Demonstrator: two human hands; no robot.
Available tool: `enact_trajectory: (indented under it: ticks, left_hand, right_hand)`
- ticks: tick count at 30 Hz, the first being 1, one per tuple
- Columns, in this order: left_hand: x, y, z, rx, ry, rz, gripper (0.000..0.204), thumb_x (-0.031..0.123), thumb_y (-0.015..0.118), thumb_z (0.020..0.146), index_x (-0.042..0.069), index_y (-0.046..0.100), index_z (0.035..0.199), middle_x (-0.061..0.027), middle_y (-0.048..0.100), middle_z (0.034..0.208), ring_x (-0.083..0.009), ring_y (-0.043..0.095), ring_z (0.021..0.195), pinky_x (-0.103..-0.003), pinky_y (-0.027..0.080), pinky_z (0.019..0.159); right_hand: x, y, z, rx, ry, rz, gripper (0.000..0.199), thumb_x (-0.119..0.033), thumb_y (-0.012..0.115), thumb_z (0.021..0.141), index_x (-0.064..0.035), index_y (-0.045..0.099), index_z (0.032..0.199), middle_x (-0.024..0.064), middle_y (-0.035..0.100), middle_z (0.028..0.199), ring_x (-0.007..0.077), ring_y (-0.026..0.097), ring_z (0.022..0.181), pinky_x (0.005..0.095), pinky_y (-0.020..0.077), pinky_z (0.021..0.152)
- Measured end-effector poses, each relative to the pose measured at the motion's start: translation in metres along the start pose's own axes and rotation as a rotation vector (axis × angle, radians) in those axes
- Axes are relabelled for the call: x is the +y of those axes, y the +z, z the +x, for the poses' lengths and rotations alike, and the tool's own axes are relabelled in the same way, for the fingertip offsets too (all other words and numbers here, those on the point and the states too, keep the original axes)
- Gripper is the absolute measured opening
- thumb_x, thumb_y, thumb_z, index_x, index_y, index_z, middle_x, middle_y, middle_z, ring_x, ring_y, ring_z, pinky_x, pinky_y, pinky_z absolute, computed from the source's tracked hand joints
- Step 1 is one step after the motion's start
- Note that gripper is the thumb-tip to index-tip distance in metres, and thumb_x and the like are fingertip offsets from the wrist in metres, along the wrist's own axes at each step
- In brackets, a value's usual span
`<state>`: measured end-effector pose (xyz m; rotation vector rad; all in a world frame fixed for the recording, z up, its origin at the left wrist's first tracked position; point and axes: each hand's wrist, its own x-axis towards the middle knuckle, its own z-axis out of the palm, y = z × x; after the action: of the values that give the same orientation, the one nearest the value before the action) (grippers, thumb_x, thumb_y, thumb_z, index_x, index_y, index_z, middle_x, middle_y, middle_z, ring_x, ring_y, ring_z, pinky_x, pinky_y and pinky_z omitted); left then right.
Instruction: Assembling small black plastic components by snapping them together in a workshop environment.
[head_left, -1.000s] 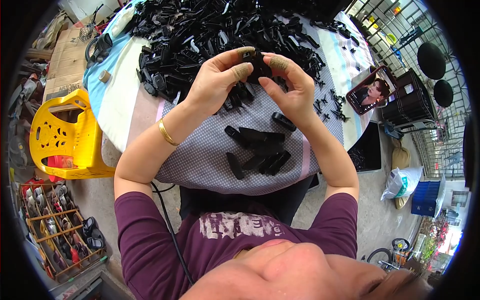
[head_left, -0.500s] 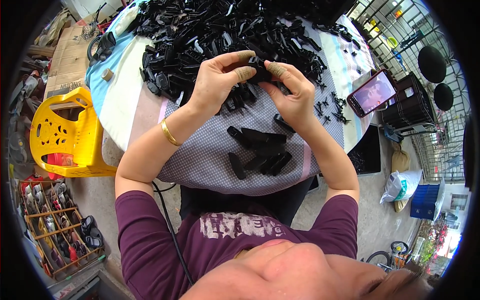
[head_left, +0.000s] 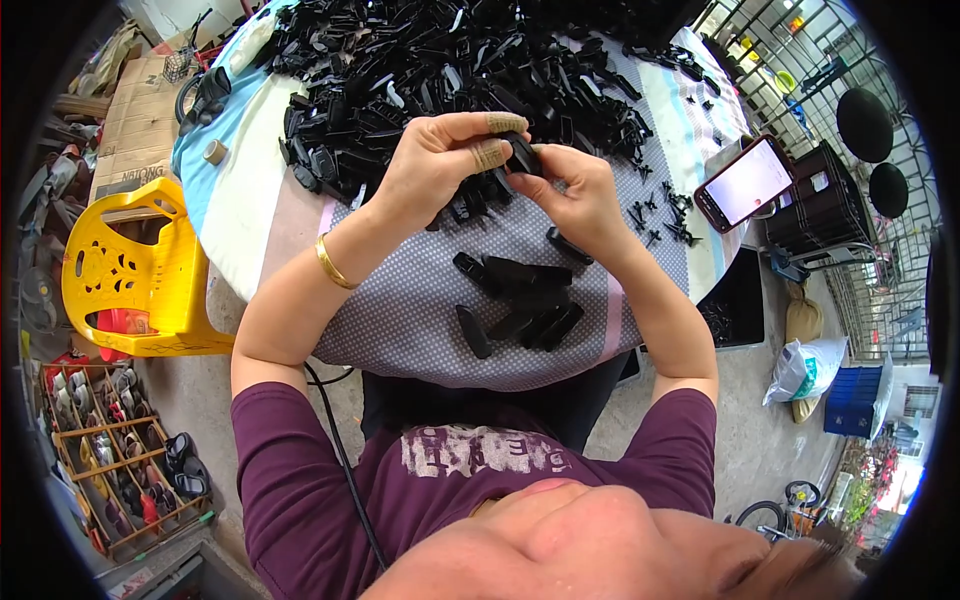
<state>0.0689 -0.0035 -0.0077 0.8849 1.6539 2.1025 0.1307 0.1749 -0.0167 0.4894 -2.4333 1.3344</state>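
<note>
Between both hands, above the near edge of a heap, is a small black plastic part (head_left: pixel 523 157). My left hand (head_left: pixel 432 165) pinches it from the left, with tan tape wrapped round thumb and forefinger. From the right, my right hand (head_left: pixel 578 196) grips the same part with bent fingers. Behind them spreads a large heap of black plastic pieces (head_left: pixel 400 70). Closer to me, several longer black pieces (head_left: pixel 525 300) lie in a loose group on the dotted tablecloth (head_left: pixel 390 335). Tiny black pieces (head_left: pixel 680 215) are scattered right of my right hand.
A phone (head_left: pixel 745 185) with a lit screen stands at the table's right side. A tape roll (head_left: pixel 214 151) sits on the left of the cloth. Left of the table is a yellow plastic chair (head_left: pixel 185 290); a dark cable (head_left: pixel 335 430) hangs by my left arm.
My right hand has shifted slightly down, its fingers now more curled against the black part. The part has turned and shows a longer side. The phone screen looks brighter.
</note>
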Motion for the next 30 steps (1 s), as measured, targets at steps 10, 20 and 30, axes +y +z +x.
enact_trajectory:
  ticks: [10, 20, 30]
  left_hand:
    - [0.015, 0.016, -0.008, -0.163, -0.059, 0.239, 0.036, 0.003, 0.065, 0.079, -0.001, 0.059, 0.114, -0.0093, 0.068, 0.092, -0.0118, 0.063, 0.082, -0.024, 0.051, 0.075]
    - [-0.027, 0.056, 0.016, -0.377, 0.338, 1.074, 0.023, 0.009, 0.065, 0.074, 0.005, 0.065, 0.097, -0.0095, 0.058, 0.095, -0.0274, 0.052, 0.089, -0.034, 0.046, 0.08]
    - [-0.05, 0.06, 0.047, -0.364, 0.587, 1.203, 0.027, 0.007, 0.07, 0.065, 0.004, 0.057, 0.088, -0.0091, 0.057, 0.094, -0.0225, 0.054, 0.094, -0.032, 0.046, 0.081]
  right_hand:
    - [0.022, -0.044, 0.014, -0.05, 0.109, 0.177, 0.023, -0.014, 0.065, 0.081, 0.0011, 0.065, 0.098, 0.0117, 0.064, 0.085, 0.0139, 0.06, 0.07, 0.0238, 0.0481, 0.064]
    - [0.08, -0.056, 0.019, 0.155, 0.027, -0.889, 0.022, -0.027, 0.068, 0.074, -0.0136, 0.069, 0.091, 0.0047, 0.061, 0.092, 0.0238, 0.055, 0.093, 0.0345, 0.0487, 0.076]
    - [0.088, -0.055, 0.016, 0.183, -0.175, -0.903, 0.013, -0.017, 0.063, 0.073, -0.0088, 0.068, 0.082, 0.0032, 0.06, 0.102, 0.0234, 0.053, 0.101, 0.0381, 0.0411, 0.084]
